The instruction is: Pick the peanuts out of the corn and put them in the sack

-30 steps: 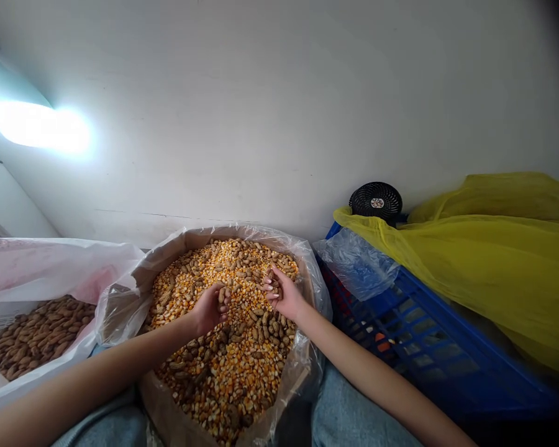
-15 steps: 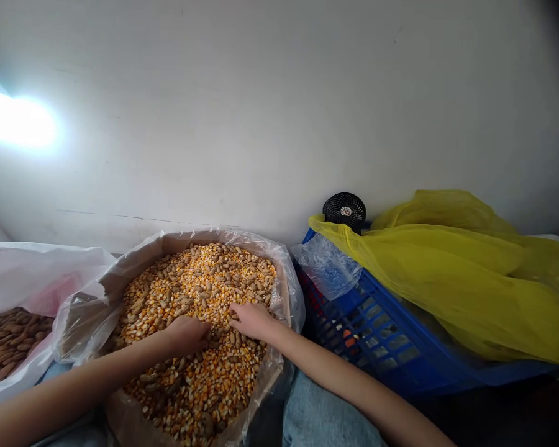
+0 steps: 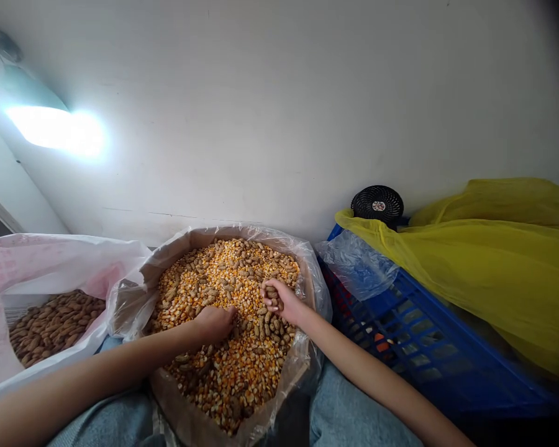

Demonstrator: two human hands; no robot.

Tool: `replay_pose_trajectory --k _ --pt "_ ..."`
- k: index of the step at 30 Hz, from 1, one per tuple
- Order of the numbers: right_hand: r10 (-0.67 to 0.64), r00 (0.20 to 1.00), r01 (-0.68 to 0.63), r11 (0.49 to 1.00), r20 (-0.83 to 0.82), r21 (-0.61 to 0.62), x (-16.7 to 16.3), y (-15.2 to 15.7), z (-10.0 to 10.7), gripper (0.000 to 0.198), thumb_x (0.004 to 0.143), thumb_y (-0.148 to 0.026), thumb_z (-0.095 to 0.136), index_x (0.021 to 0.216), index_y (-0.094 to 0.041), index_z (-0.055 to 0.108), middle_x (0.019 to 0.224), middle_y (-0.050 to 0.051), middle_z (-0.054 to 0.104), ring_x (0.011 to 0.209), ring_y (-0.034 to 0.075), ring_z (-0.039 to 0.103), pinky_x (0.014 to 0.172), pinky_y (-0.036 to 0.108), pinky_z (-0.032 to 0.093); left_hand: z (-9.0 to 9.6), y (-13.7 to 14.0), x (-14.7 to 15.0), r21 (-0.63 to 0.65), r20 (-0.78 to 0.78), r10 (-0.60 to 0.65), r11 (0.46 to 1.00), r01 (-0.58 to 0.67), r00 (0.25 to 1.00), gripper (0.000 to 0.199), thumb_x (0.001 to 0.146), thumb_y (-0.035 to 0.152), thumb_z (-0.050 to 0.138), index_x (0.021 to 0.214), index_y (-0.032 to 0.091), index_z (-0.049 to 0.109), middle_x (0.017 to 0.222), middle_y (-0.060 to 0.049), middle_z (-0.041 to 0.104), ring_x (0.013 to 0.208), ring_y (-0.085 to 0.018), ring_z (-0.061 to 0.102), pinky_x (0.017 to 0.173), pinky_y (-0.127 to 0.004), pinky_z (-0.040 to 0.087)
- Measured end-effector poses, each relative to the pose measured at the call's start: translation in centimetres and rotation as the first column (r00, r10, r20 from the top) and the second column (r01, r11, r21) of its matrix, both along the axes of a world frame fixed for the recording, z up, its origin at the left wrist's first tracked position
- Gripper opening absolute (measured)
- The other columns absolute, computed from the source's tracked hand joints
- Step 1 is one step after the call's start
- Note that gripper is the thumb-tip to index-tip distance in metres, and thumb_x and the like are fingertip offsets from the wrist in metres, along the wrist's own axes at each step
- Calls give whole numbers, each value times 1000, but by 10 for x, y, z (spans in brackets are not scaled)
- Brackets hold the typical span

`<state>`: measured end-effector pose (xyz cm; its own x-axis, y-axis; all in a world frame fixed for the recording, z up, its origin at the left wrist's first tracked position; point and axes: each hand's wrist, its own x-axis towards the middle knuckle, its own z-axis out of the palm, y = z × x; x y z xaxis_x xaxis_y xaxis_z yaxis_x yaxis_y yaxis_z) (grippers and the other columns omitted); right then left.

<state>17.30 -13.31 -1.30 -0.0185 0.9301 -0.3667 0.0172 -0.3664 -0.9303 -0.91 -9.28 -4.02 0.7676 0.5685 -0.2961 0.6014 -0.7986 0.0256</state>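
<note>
Between my knees stands a plastic-lined sack [image 3: 317,282] full of yellow corn kernels [image 3: 233,372] mixed with unshelled peanuts [image 3: 186,360]. My right hand [image 3: 285,302] is curled around several peanuts [image 3: 271,297], just above the right side of the heap. Below it, more peanuts [image 3: 270,324] lie clustered on the corn. My left hand [image 3: 217,324] rests low over the middle of the heap, its fingers closed. Whatever its fingertips may pinch is too hidden to make out.
At the left, a white bag [image 3: 74,242] holds brown almonds [image 3: 56,326]. To the right stands a blue plastic crate [image 3: 428,347], with yellow mesh cloth [image 3: 494,267], clear plastic [image 3: 358,264] and a small black fan [image 3: 377,203]. A lit lamp [image 3: 37,93] hangs before the wall.
My right hand has lifted and turned palm inward, now showing several peanuts in its grasp. My left hand stays over the heap's middle. The whole view has shifted, bringing more of the left side in.
</note>
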Motion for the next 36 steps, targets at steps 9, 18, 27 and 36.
replay_pose_trajectory --k 9,18,27,36 --pt "-115 867 115 993 -485 -29 8 0 12 14 64 -27 40 73 -18 44 59 0 49 44 7 37 36 15 17 0 -3 3 10 -37 -109 994 110 993 22 73 24 45 87 13 59 77 -14 64 72 -29 61 61 -37 46" --pt "-38 955 37 999 -293 -10 7 -1 14 35 71 -49 44 61 -18 32 59 -2 43 43 5 35 35 15 15 3 13 -1 -177 76 150 975 -134 986 28 76 35 38 83 22 61 83 -5 65 76 -20 59 62 -28 44" --pt "235 483 -366 929 844 -50 13 -15 -4 11 71 -18 48 76 -18 57 72 5 57 70 17 53 55 24 33 1 -6 4 30 27 -266 964 265 964 25 80 26 34 96 18 51 75 -10 62 67 -21 59 60 -30 43" --pt "263 137 -484 859 955 -167 4 -19 -4 21 70 -11 47 88 -19 56 79 8 61 75 20 55 62 27 35 -11 2 -2 -45 25 -368 928 369 930 23 81 30 35 92 20 53 75 -9 62 69 -20 57 61 -29 40"
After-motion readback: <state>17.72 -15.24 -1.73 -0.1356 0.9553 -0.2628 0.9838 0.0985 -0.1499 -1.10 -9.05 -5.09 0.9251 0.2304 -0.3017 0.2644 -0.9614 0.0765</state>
